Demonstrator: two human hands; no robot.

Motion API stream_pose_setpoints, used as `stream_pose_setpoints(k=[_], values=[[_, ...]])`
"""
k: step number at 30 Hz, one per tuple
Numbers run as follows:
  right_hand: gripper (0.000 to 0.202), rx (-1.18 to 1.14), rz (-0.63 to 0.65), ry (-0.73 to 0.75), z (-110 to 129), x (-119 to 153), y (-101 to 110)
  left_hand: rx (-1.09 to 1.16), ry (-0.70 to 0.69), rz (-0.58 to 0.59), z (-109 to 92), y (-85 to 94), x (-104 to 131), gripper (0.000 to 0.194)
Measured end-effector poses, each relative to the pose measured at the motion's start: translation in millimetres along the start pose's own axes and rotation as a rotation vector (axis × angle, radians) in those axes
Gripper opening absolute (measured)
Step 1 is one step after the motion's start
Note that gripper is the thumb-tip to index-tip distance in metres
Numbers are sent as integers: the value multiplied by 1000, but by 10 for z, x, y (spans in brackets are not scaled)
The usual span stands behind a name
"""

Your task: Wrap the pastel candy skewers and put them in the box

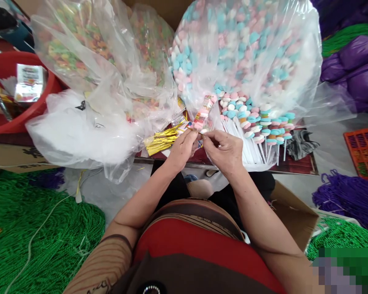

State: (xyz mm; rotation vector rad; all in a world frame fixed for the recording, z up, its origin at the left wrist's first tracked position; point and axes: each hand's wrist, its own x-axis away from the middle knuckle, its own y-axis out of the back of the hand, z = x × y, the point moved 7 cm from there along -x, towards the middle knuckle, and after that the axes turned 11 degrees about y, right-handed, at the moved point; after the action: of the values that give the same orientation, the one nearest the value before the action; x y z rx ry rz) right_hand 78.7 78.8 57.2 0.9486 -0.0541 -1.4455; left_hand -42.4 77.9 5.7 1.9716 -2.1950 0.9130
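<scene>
My left hand [183, 149] is closed around the gathered lower end of a small clear bag of pink and white candy [203, 113], which points away from me. The fingers of my right hand [224, 150] pinch a thin gold twist tie [195, 130] that crosses the bag's neck between both hands. Left of my hands lies a bundle of gold twist ties [162, 141]. White sticks [241, 139] lie just beyond my right hand, beside candy skewers [274, 132] in pink, white and blue.
Large clear sacks of pink and blue candy [233, 45] and of orange and green candy [79, 41] stand at the back. Clear plastic bags [88, 126] lie left, near a red basin [46, 110]. Green cord [49, 220] covers the left floor; an open carton [291, 208] sits right.
</scene>
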Motion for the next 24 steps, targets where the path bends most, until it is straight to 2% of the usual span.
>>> stream_pose_setpoints(k=[3, 6, 8, 10, 14, 19, 22, 24], values=[[16, -157, -34, -71, -61, 44, 10, 8, -49, -10, 3, 14, -8, 43], [16, -400, -97, -260, -212, 133, -23, 50, -24, -5, 26, 1, -12, 38], [21, -511, -138, -375, -290, 200, -48, 93, 16, 46, 45, -63, 3, 37], [28, -582, -147, -431, -316, 243, -63, 133, 68, 130, 71, -163, 38, 36], [42, -660, -52, -457, -322, 293, -54, 164, 233, 267, 170, -344, 135, 35], [43, -834, 33, -425, -377, 345, 39, 184, 534, 389, 339, -510, 244, 43], [43, -948, 122, -412, -402, 394, -13, 244, 607, 437, 365, -596, 269, 50], [40, -942, 78, -433, -477, 432, -43, 284, 598, 445, 359, -638, 259, 50]])
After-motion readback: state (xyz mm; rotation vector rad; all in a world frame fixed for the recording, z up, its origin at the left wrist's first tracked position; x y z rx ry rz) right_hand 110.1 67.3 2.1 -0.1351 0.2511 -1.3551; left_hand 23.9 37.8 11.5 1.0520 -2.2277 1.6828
